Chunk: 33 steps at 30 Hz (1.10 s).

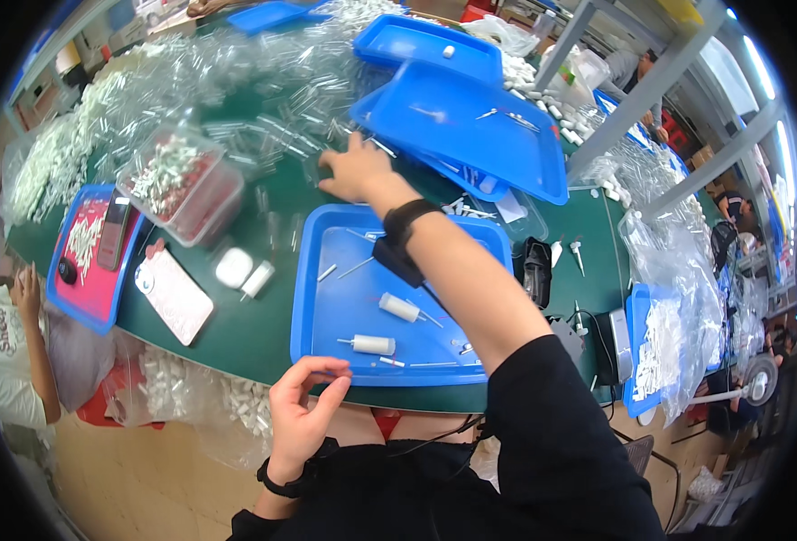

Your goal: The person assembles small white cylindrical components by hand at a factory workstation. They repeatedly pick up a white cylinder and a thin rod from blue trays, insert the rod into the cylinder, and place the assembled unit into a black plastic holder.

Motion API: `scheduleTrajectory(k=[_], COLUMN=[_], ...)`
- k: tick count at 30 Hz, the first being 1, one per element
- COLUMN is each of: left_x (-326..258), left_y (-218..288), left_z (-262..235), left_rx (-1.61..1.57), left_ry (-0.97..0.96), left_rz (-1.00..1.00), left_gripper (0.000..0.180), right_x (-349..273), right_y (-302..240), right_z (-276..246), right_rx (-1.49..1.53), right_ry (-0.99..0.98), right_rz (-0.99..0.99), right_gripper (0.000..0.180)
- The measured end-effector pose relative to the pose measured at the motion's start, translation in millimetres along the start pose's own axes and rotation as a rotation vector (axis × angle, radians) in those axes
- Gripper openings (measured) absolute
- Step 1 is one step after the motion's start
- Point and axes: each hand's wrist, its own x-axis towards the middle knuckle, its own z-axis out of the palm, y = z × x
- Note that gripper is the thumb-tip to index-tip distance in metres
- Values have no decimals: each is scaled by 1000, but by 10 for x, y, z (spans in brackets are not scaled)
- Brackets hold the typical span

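- The green table [236, 334] stretches across in front of you, its far side heaped with clear plastic tubes [263, 81].
- Two blue trays are stacked tilted at the far right; the nearer tilted tray [497, 135] overhangs the table beyond your right hand.
- The blue tray [322, 334] right before you holds two white plastic cylinders [373, 343] and a few thin clear tubes.
- To your left, a clear box [182, 180] of white parts stands next to a pink-lined tray [92, 279] with a dark phone on it; a second phone [175, 295] lies face down between that tray and yours.
- Your right hand [355, 169] reaches out past the near tray, fingers spread flat on the pile of clear tubes; whether it grips one, you cannot tell.
- Your left hand [301, 410] hovers at the near tray's front edge, thumb and forefinger pinched together around a thin clear tube [331, 372].
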Motion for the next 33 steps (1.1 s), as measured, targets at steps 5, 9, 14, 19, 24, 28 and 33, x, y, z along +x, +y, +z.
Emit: scheduleTrajectory(k=[5,9,14,19,24,28,33], left_x=[30,34,31,20,52,22,39], left_y=[8,-26,-48,-60,-58,-79,-42], left_z=[-2,-20,-22,-29,-12,16,61], left_rx=[-27,-18,-72,-65,-9,68,182], left_ry=[6,18,18,38,30,67,90], left_rz=[-10,1,-7,4,9,42,87], left_gripper=[14,14,14,14,13,13,15], right_x=[-55,-270,-525,-877,-1083,-1105,-1207], right_y=[-19,200,909,1685,1799,1782,1724], right_z=[47,-264,-704,-735,-622,-667,-1096], right_rx=[51,106,326,5,-136,-242,-193], right_ry=[59,-153,181,194,117,206,337], right_rz=[-80,-216,-227,-44,83,124,114], right_gripper=[19,15,21,31,25,24,23])
